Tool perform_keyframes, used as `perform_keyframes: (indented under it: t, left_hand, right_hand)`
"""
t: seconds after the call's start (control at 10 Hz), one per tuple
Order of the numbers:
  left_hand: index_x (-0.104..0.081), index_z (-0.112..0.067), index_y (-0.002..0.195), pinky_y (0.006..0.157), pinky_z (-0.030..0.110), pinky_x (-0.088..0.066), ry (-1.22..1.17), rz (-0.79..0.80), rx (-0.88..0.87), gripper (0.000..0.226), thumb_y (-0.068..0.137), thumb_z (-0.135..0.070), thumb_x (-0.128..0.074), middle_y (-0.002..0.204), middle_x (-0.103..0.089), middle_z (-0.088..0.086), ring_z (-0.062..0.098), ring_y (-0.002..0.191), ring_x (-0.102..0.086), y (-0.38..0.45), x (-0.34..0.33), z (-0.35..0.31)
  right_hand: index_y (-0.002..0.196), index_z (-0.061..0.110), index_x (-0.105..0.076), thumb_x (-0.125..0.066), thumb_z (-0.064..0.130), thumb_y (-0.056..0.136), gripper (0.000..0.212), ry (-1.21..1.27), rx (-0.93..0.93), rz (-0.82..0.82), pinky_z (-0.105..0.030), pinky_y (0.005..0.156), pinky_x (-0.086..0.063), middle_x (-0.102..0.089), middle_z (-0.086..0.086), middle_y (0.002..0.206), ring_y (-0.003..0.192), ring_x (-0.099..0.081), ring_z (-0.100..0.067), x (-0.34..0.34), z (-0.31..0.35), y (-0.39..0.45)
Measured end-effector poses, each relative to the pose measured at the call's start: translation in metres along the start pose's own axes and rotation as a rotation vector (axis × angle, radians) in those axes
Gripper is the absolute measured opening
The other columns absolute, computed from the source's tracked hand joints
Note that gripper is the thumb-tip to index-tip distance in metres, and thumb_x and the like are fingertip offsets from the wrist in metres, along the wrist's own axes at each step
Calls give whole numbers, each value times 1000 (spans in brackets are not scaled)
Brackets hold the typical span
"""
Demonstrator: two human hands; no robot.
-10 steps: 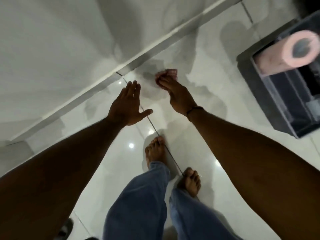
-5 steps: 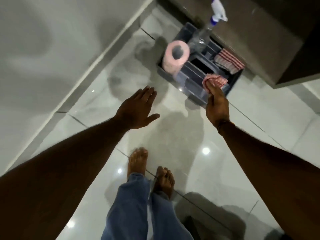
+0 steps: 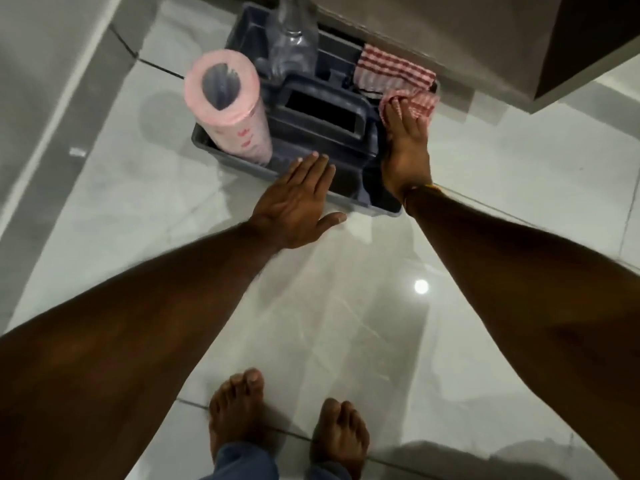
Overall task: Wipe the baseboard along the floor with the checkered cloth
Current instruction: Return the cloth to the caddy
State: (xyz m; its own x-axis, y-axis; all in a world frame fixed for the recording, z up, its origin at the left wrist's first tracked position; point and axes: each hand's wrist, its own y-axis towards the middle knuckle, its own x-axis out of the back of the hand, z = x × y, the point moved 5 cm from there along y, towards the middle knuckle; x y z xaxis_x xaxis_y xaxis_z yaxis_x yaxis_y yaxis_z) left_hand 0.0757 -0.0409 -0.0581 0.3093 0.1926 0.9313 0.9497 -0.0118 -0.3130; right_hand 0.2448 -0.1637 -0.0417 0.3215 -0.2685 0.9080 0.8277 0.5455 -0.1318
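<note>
My right hand (image 3: 407, 152) grips a bunched red-and-white checkered cloth (image 3: 420, 103) over the right end of a dark grey caddy (image 3: 346, 197) on the floor. My left hand (image 3: 298, 202) hovers flat with fingers apart at the caddy's near rim and holds nothing. The grey baseboard (image 3: 52, 133) runs along the wall at the left, well away from both hands.
The caddy holds a pink paper roll (image 3: 225, 102), a clear spray bottle (image 3: 292, 46) and a second striped cloth (image 3: 391, 72). A dark cabinet (image 3: 519, 36) stands right behind it. Glossy white floor tiles (image 3: 346, 323) stretch around my bare feet (image 3: 287, 417).
The view swung from the baseboard to the caddy. My right hand carried the cloth from the floor near the baseboard to the caddy's right end, and my left hand came to its near rim.
</note>
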Motion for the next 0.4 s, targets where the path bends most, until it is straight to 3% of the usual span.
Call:
perform_keyframes:
  t: [0.1,0.2,0.3,0.4]
  left_hand:
    - [-8,-7,168,135,45,0,26,4,-6,91,102,-70,-14,178,-11,17,31,166,-6,6,-19,9]
    - [-12,-7,167,133,43,2,53,-16,-12,92,101,-71,-12,177,-16,16,31,165,-11,6,-23,8]
    - [-13,-7,167,130,41,6,44,-39,11,96,99,-74,-11,177,-16,16,32,165,-10,7,-22,9]
    - [-6,-4,167,132,42,7,63,-55,-44,100,98,-76,-11,178,-6,18,32,166,-3,-3,-7,3]
  right_hand:
    - [167,21,-14,-42,11,110,65,3,-60,32,-60,136,-5,-9,-12,178,164,-2,-44,-37,-3,7]
    - [168,17,-11,-37,23,111,63,-44,-118,24,-61,135,-1,-5,-15,178,162,3,-49,-53,-5,5]
    - [167,10,-10,-44,35,105,75,-133,-85,35,-63,134,-3,-6,-23,176,160,-1,-55,-56,-2,8]
    - [168,18,-6,-44,44,105,78,-99,-88,47,-65,133,0,2,-22,176,161,4,-53,-43,2,2]
